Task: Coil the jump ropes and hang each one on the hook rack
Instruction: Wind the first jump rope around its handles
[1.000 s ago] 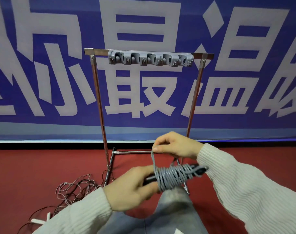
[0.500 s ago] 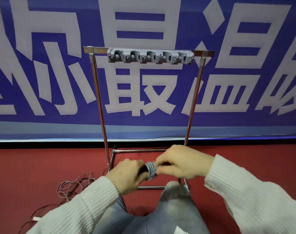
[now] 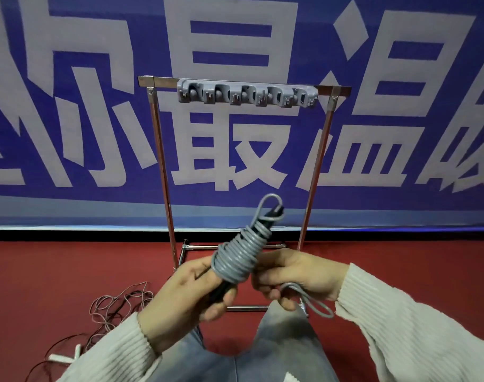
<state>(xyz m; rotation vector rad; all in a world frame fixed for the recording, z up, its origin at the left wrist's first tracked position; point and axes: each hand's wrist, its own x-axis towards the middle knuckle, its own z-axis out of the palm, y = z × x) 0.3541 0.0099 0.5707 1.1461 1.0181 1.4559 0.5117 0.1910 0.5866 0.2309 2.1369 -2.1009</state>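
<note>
Moved: grey jump rope [image 3: 242,250] tipped upright from level.
Left hand [image 3: 191,296]: gripped its handles, steadying.
Right hand [image 3: 293,277]: pinched loose tail loop.
Hook rack [image 3: 247,95]: bare.

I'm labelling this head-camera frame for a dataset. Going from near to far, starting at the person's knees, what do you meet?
Jeans-clad knees → left hand and right hand holding the coiled grey jump rope → metal stand's base bar → grey hook rack on top of the stand → blue banner behind.
</note>
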